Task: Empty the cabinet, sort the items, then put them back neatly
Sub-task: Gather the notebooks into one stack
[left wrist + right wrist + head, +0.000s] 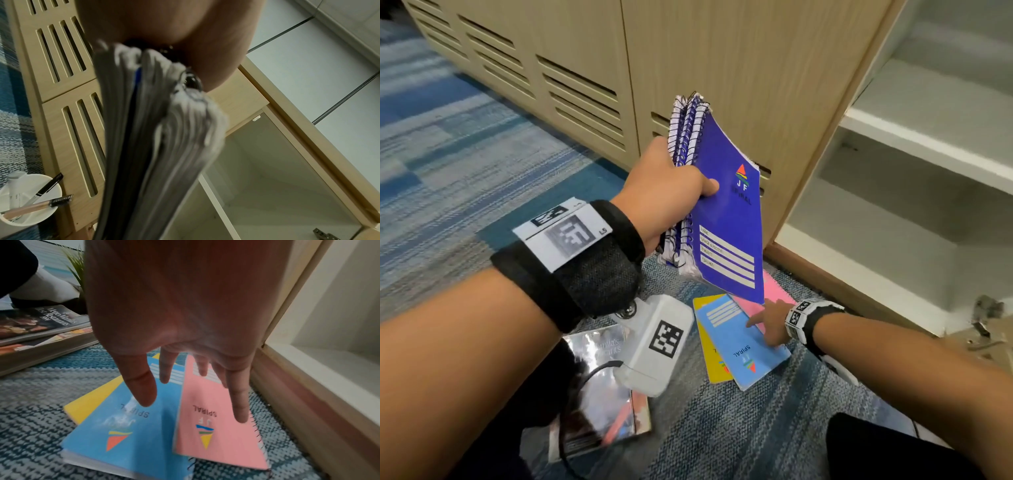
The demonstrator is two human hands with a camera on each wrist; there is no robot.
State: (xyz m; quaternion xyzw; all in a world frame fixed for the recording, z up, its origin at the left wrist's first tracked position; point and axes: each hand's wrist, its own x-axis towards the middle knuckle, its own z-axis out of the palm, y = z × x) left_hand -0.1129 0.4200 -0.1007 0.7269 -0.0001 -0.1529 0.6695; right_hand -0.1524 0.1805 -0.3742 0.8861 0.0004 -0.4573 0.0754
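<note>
Gripping stacked spiral notebooks [717, 205], left fingers [710, 186] hover above books [599, 394]; right fingers [238, 402] spread over floor notebooks [127, 418].

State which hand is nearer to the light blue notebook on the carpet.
Right. The right hand reaches down with spread fingers onto the light blue notebook. The left hand is raised well above it, gripping a stack of spiral notebooks.

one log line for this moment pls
left hand: grips dark blue spiral notebooks upright | right hand: open, reaching onto light blue notebook, pink notebook on carpet | cabinet shelves: bare
</note>
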